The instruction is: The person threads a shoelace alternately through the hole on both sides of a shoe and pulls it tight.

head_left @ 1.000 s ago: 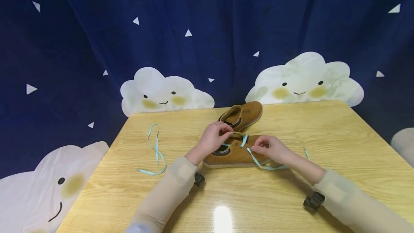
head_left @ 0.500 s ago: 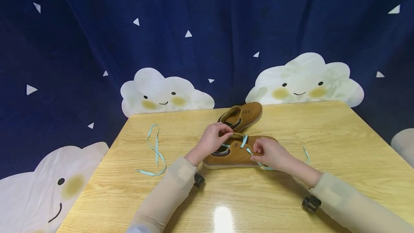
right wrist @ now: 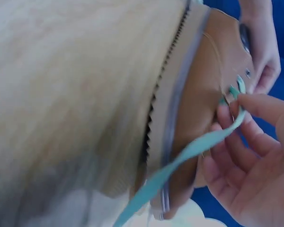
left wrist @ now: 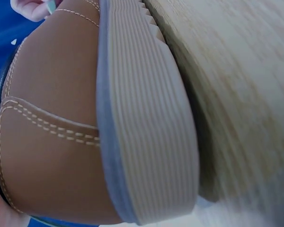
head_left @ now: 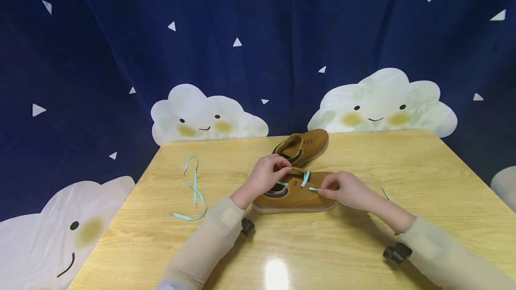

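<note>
A brown leather shoe (head_left: 296, 199) lies upright on the table, toe to the right, with a mint-green shoelace (right wrist: 194, 146) threaded through its front eyelets. My left hand (head_left: 264, 174) reaches over the shoe's opening and pinches the top of its tongue (head_left: 297, 171). Thumb and fingers of my right hand (head_left: 350, 190) pinch the lace just outside a near-side eyelet. In the right wrist view the lace runs from those fingers down across the sole. The shoe's heel and pale ribbed sole (left wrist: 151, 118) fill much of the left wrist view.
Behind this shoe stands a second brown shoe (head_left: 316, 142), its eyelets unlaced. A loose mint shoelace (head_left: 195, 189) lies curved on the wooden table (head_left: 225, 155) to the left. A dark blue curtain (head_left: 242, 12) with cloud shapes hangs beyond the table's back edge.
My right hand dips to the shoe's side, takes the lace by the eyelet and draws back right, pulling that stretch straight. My left hand stays at the tongue.
</note>
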`<action>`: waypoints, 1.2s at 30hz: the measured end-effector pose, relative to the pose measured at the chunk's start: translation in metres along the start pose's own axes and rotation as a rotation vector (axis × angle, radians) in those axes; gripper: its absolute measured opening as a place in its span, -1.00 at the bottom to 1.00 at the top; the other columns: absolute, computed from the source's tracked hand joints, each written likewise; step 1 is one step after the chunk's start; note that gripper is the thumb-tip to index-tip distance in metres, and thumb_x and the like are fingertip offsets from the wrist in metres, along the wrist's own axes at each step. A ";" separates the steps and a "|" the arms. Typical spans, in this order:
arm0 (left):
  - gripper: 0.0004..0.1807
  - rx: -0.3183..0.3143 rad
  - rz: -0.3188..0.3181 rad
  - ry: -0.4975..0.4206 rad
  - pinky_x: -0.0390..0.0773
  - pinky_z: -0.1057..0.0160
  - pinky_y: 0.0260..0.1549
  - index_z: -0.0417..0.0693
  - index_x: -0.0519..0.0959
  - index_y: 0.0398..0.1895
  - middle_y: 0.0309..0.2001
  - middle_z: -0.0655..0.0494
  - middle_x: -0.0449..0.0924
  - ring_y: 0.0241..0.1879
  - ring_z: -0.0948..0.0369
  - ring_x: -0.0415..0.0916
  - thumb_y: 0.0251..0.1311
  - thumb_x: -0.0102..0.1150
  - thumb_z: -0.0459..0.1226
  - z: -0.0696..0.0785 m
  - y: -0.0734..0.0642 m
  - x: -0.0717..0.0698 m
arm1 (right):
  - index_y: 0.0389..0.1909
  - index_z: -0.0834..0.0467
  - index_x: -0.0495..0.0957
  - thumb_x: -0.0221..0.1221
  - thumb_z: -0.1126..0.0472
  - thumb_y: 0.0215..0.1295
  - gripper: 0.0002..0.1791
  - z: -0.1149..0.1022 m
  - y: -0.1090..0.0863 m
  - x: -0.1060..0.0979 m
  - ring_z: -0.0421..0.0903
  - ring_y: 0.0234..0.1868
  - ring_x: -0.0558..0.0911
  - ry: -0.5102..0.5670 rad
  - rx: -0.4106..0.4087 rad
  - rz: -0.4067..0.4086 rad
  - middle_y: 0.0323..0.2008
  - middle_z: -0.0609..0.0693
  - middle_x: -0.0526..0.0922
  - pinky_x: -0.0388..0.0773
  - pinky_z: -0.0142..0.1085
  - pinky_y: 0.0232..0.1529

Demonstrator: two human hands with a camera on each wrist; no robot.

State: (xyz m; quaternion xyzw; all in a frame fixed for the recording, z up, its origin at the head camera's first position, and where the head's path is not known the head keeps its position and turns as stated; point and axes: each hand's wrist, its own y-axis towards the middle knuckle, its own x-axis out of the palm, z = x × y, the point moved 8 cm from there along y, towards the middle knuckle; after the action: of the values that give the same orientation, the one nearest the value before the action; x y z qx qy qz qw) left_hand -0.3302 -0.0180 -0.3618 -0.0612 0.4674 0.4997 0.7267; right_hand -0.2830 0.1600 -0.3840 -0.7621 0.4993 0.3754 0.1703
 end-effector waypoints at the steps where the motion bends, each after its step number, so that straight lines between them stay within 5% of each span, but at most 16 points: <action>1: -0.95 -0.001 0.001 -0.004 0.46 0.36 -0.34 -0.07 0.69 -0.30 -0.36 0.18 0.56 -0.39 0.28 0.46 0.25 0.27 -0.29 0.000 0.000 0.000 | -0.47 0.09 0.63 0.28 0.22 0.27 -0.88 0.002 0.000 -0.002 -0.20 -0.46 0.58 0.051 0.007 -0.021 -0.51 -0.15 0.63 0.47 -0.32 -0.41; 7: -0.95 -0.005 -0.010 -0.013 0.47 0.38 -0.33 -0.07 0.69 -0.30 -0.36 0.18 0.57 -0.38 0.29 0.47 0.25 0.28 -0.30 0.001 0.000 0.000 | -0.33 0.32 0.65 0.22 0.26 0.33 -0.83 0.011 -0.010 -0.023 -0.05 -0.38 0.65 0.262 0.045 -0.092 -0.50 0.03 0.67 0.55 -0.26 -0.31; 17: -0.94 0.001 -0.013 -0.019 0.46 0.39 -0.34 -0.07 0.69 -0.30 -0.36 0.18 0.57 -0.38 0.30 0.46 0.25 0.27 -0.29 0.001 0.000 0.001 | -0.45 0.16 0.65 0.19 0.28 0.35 -0.83 0.024 -0.036 -0.067 -0.25 -0.59 0.36 0.201 -0.040 -0.231 -0.60 -0.13 0.52 0.37 -0.33 -0.51; 22: -0.94 0.000 -0.006 -0.019 0.46 0.38 -0.35 -0.07 0.69 -0.30 -0.36 0.18 0.56 -0.39 0.30 0.46 0.25 0.28 -0.29 -0.001 0.000 0.000 | -0.43 0.15 0.68 0.18 0.33 0.35 -0.83 0.029 -0.043 -0.099 -0.21 -0.53 0.44 0.140 -0.038 -0.159 -0.57 -0.15 0.54 0.41 -0.34 -0.48; 26: -0.95 -0.001 -0.008 -0.021 0.46 0.39 -0.36 -0.07 0.69 -0.30 -0.37 0.19 0.56 -0.40 0.30 0.45 0.25 0.27 -0.29 0.000 0.000 -0.001 | -0.38 0.14 0.71 0.18 0.30 0.35 -0.84 0.034 -0.049 -0.122 -0.16 -0.49 0.41 0.082 0.044 -0.091 -0.57 -0.12 0.48 0.38 -0.32 -0.46; 31: -0.94 -0.003 -0.013 -0.034 0.46 0.39 -0.36 -0.07 0.69 -0.29 -0.36 0.18 0.57 -0.39 0.30 0.46 0.25 0.27 -0.29 0.000 0.000 -0.001 | -0.31 0.16 0.71 0.20 0.21 0.37 -0.85 0.039 -0.055 -0.148 -0.27 -0.34 0.47 0.003 0.171 0.027 -0.39 -0.14 0.62 0.40 -0.36 -0.34; 36: -0.93 -0.009 -0.020 -0.036 0.47 0.39 -0.36 -0.07 0.69 -0.28 -0.35 0.17 0.57 -0.39 0.30 0.47 0.26 0.26 -0.29 0.000 -0.001 -0.001 | -0.24 0.19 0.67 0.19 0.16 0.38 -0.82 0.045 -0.061 -0.168 -0.25 -0.26 0.43 0.039 0.231 0.186 -0.34 -0.16 0.58 0.35 -0.40 -0.27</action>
State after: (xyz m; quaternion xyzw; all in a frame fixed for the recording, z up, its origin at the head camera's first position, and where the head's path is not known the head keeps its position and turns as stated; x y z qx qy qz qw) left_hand -0.3292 -0.0187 -0.3616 -0.0602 0.4513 0.4953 0.7398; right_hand -0.2836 0.3226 -0.2959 -0.6950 0.6110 0.3144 0.2116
